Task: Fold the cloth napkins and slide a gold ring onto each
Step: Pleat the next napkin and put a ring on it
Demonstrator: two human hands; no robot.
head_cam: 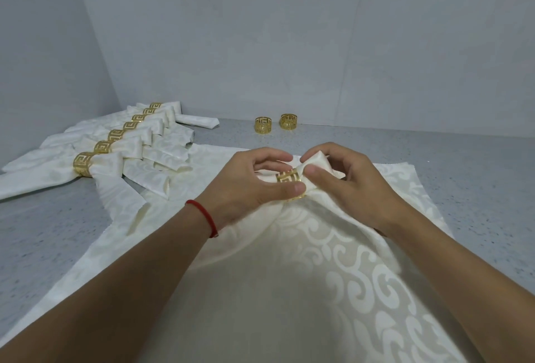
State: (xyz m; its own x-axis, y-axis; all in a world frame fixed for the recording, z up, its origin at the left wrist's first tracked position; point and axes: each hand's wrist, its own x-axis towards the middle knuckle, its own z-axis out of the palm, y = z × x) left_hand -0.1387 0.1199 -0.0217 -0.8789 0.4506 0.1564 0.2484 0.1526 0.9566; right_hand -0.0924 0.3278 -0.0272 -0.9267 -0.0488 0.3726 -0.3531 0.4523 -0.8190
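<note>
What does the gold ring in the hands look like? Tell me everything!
The gold ring is a shiny, metal-looking band with a cut-out maze pattern of square lines. It sits around the gathered tip of the cream napkin, whose end pokes out past it. The left hand pinches the ring, thumb along its near edge, while the right hand pinches the napkin tip beside it. It is held tilted, just above the spread cloth.

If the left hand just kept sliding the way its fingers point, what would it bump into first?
Most likely the right hand: the left hand points rightward along the gold ring it holds on the napkin, though depth is hard to judge.
</note>
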